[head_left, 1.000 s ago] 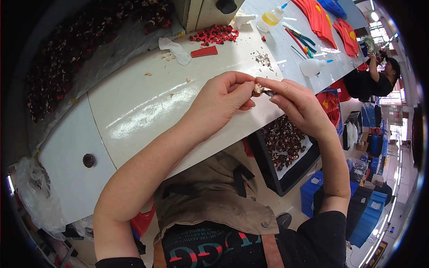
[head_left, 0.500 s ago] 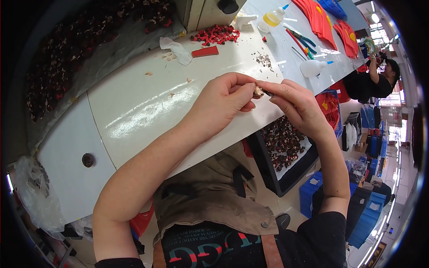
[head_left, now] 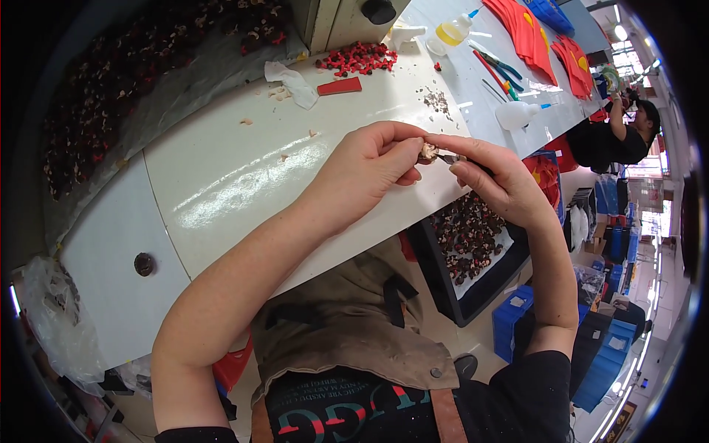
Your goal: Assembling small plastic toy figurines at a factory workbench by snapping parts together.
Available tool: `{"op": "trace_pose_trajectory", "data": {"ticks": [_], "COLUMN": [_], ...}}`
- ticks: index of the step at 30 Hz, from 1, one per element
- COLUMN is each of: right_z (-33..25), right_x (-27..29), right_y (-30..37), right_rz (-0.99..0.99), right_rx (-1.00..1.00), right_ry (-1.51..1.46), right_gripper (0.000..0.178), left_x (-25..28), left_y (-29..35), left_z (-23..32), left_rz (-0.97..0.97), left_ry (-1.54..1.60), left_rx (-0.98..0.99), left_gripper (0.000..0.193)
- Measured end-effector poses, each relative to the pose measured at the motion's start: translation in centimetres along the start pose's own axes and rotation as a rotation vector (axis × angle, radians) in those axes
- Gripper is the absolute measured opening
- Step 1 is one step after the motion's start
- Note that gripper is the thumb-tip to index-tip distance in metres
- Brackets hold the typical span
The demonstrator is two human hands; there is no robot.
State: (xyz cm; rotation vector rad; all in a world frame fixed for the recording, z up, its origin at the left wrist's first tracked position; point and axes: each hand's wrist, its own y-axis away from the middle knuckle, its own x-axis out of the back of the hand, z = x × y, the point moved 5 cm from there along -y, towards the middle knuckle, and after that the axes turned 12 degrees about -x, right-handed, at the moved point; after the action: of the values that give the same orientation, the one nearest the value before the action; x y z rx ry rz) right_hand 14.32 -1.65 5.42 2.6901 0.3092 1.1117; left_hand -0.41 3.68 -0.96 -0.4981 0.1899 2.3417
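Between the thumb and fingers of my left hand (head_left: 369,166) is a small dark brown piece with a cream patch (head_left: 427,152), partly covered by the fingertips. My right hand (head_left: 504,177) pinches a slim dark tool with a metallic tip (head_left: 448,158); most of it is hidden in the hand, and its exact kind does not show. The tip reaches the piece's right side, and my right index finger stretches across to my left fingertips. Both hands are above the front edge of the pale worktable (head_left: 244,188).
Below the table edge stands a black tray (head_left: 459,314) of similar pieces. Farther back are small red-and-black parts (head_left: 357,57), a red block (head_left: 340,86), a tissue (head_left: 294,83), squeeze bottles (head_left: 517,113) and pliers (head_left: 504,69). A co-worker (head_left: 613,140) is at far right.
My right hand has shifted slightly, its thumb drawn lower and away from the index finger, so more of the tool and the cream patch show. My left hand stays nearly still.
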Motion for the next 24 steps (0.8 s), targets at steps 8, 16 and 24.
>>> {"op": "trace_pose_trajectory", "data": {"ticks": [8,16,24], "right_z": [0.11,-0.24,-0.23], "right_x": [0.07,0.1,0.05], "right_y": [0.01,-0.07,-0.01], "right_rz": [0.027,0.019,0.013], "right_rx": [0.074,0.104,0.086], "right_ry": [0.057,0.088,0.07], "right_gripper": [0.037,0.036,0.035], "left_x": [-0.03,0.15,0.21], "left_y": [-0.01,0.1,0.23], "left_z": [-0.19,-0.23,-0.28], "left_rz": [-0.001,0.002,-0.008], "left_ry": [-0.002,-0.003,-0.003], "left_rx": [-0.008,-0.004,-0.013], "left_gripper": [0.03,0.029,0.029]}}
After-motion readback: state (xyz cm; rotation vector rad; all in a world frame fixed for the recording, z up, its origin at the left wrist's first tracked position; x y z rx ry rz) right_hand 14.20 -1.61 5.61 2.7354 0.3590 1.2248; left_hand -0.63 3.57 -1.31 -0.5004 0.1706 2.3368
